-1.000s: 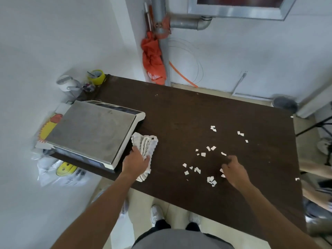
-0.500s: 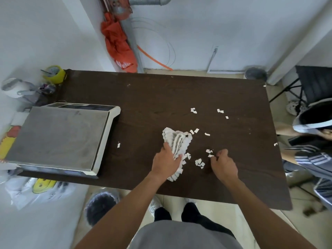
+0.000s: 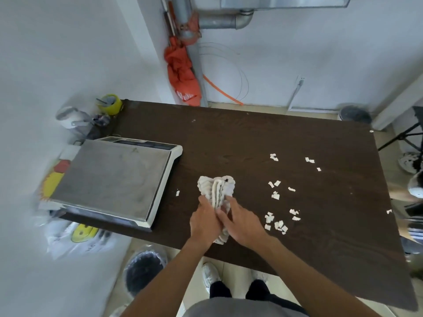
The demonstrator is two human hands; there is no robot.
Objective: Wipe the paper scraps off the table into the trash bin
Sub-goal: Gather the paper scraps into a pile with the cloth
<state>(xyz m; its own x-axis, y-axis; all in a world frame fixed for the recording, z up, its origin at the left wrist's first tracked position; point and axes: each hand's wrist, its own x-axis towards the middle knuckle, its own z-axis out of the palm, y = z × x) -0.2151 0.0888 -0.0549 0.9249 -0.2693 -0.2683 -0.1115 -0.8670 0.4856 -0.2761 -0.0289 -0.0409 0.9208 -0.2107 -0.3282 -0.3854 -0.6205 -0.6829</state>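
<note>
On the floor under the table's near-left edge, at 7 o'clock from the cloth, stands the trash bin point(image 3: 143, 269), round and lined with a dark bag. A flat weighing scale point(image 3: 114, 179) fills the left end of the dark brown table point(image 3: 251, 133), at 9 o'clock from the cloth. 1 stray scrap point(image 3: 177, 192) lies between the scale and the cloth, apart from both. The left hand point(image 3: 204, 221) grips the near-left side of the white ribbed cloth point(image 3: 217, 191), its fingers curled into the folds. The cloth rests bunched on the table, close to the near edge, and fans out toward 12 o'clock. The right hand point(image 3: 242, 223) clamps the near-right side of the cloth, fingers laid over it and touching the left hand. The paper scraps point(image 3: 279, 225) lie scattered from 1 to 4 o'clock of the cloth. The thickest cluster is just beside the right hand at 4 o'clock. A few pieces lie farther out toward 2 o'clock, and 1 sits at the table's right edge.
</note>
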